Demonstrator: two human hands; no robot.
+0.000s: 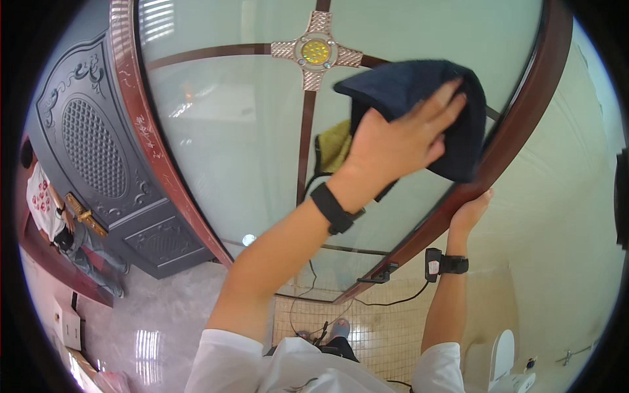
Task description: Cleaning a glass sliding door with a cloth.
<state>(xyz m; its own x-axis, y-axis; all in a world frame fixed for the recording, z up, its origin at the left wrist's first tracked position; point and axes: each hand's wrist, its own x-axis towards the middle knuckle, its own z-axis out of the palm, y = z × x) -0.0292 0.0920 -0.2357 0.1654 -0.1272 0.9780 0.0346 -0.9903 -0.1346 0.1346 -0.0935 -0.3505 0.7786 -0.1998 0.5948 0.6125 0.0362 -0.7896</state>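
My left hand [393,142] is spread over a folded dark blue cloth [413,88], pressing it to the frosted glass panel [236,162] of a door. A yellow-green side of the cloth [334,147] shows beside my wrist. Lower on the right, my right hand [469,216] holds the edge of the red-brown door frame [521,113]; some of its fingers are hidden. Left of the cloth, a metal cross ornament [316,51] with a yellow centre sits where the dark glazing bars meet. Each wrist wears a black strap.
A black door handle [381,275] juts out low on the frame. Thin cables [393,303] hang near my feet on the tiled floor [388,334]. A toilet [503,358] stands at lower right. On the left, a person [49,206] stands by a grey carved door [93,142].
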